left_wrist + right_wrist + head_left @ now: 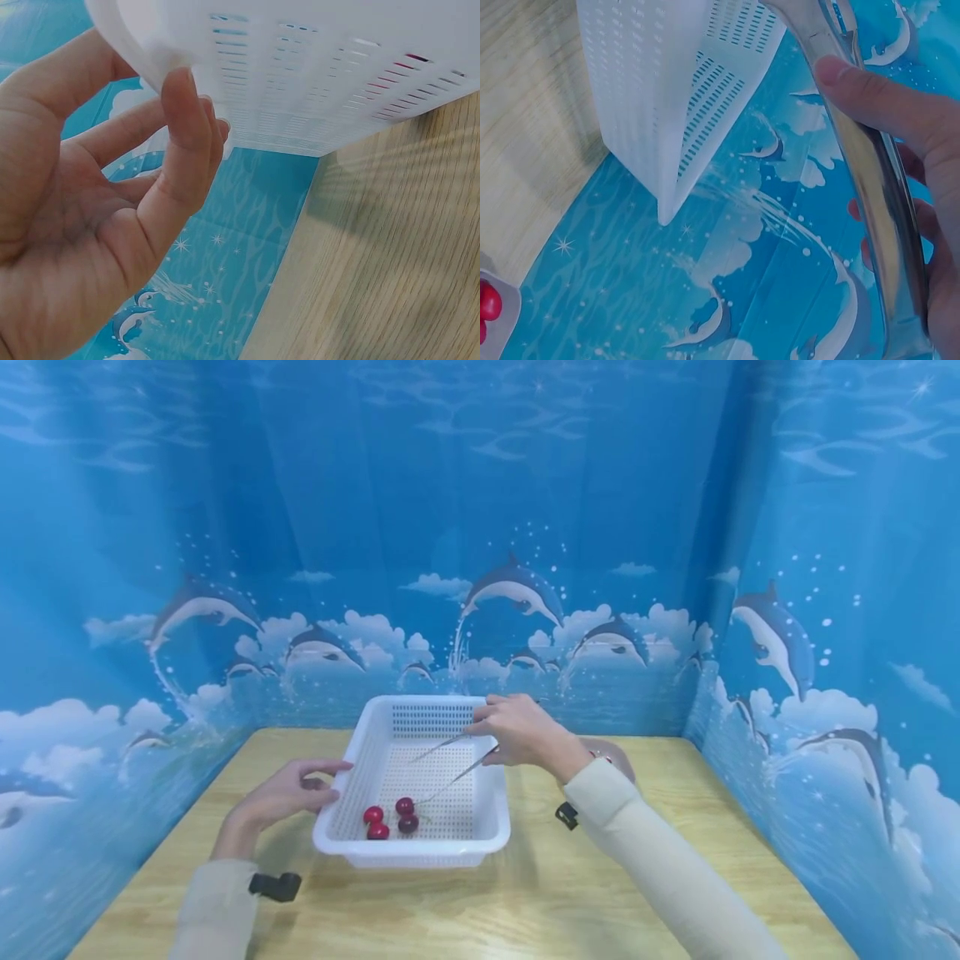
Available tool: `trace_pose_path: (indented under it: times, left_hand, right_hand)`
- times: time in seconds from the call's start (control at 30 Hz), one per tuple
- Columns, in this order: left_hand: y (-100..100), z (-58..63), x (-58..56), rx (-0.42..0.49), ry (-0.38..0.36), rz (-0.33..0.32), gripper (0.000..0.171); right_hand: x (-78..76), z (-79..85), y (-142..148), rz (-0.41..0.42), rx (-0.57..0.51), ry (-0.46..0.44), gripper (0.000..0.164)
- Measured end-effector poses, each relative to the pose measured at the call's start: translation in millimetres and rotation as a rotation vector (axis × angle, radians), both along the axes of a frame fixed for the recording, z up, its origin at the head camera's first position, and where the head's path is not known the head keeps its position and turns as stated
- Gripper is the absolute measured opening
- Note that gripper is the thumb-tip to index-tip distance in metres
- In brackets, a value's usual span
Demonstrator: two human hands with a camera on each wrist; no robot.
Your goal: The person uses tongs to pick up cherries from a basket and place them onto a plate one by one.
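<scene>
The right hand (517, 732) grips spread tongs (881, 217); the left hand (281, 795) pinches the basket (412, 847) at left. Round cherries (407, 823) may roll away.

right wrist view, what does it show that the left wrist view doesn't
Only the right wrist view: the right hand gripping tongs, and part of a bowl with red fruit at the lower left edge. Only the left wrist view: the left hand holding the rim of the basket. Both: the basket, the table and the dolphin curtain.
</scene>
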State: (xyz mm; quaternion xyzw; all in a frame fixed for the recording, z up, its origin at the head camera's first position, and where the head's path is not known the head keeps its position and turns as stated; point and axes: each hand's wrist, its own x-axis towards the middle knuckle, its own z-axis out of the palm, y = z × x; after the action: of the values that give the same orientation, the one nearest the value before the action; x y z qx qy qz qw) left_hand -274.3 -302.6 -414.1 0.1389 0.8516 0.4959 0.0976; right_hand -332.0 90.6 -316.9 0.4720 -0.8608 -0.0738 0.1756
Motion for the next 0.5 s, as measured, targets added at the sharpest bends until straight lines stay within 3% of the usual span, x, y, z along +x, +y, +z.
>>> trace_pose_path:
  times: [0.2,0.5]
  left_hand:
    - [-1.0,1.9,-2.0,0.014,0.017,-0.022,0.059]
    - [-2.7,-0.4,-1.5,0.019,0.01,-0.031,0.063]
  right_hand:
    - [-3.5,4.9,-17.2,-0.021,0.054,-0.03,0.053]
    - [-7.3,-2.1,-39.7,-0.037,0.14,-0.018,0.048]
